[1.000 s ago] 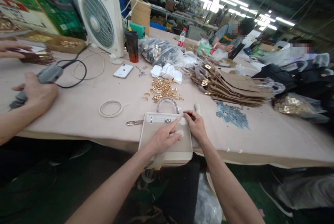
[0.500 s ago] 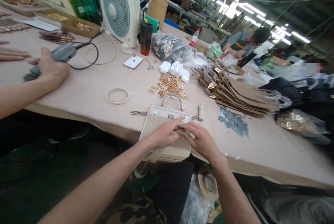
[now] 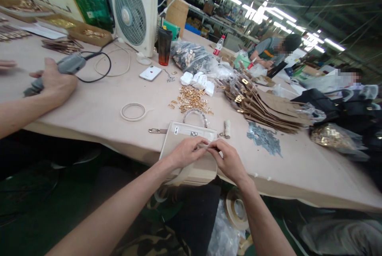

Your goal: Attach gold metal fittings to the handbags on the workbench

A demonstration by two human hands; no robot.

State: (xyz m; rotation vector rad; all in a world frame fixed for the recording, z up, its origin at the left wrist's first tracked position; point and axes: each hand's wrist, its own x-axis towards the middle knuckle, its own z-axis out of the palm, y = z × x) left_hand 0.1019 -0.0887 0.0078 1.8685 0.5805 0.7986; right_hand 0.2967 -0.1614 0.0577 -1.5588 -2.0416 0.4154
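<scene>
Handbag point(image 3: 203, 166) lies flat at the near edge of the table point(image 3: 95, 105), beneath both hands, its near end reaching past that edge. From my remote seat, I'd worry first about that overhang: a downward push there might tip or slide the bag. A pale strip point(image 3: 182, 174) trails below the left hand point(image 3: 188, 152); I judge it could twist or catch against the wrist if pulled sideways. A shove away from the body could run the handle point(image 3: 194, 113) into the loose gold fittings point(image 3: 193, 99) just beyond, and scratches might follow.

I see the left thumb and forefinger pinched on the strip. The right hand point(image 3: 227, 156) has its thumb and forefinger brought close at the same spot, but I can't tell whether they grip anything.

As for looks, the bag is beige with a paler border, and carries 1 small metal piece point(image 3: 194, 133) and 1 white label point(image 3: 176, 130) near its far side. The handle arches there, seemingly wrapped in clear plastic. A strap point(image 3: 157, 130) with a metal end juts out on the left.
</scene>
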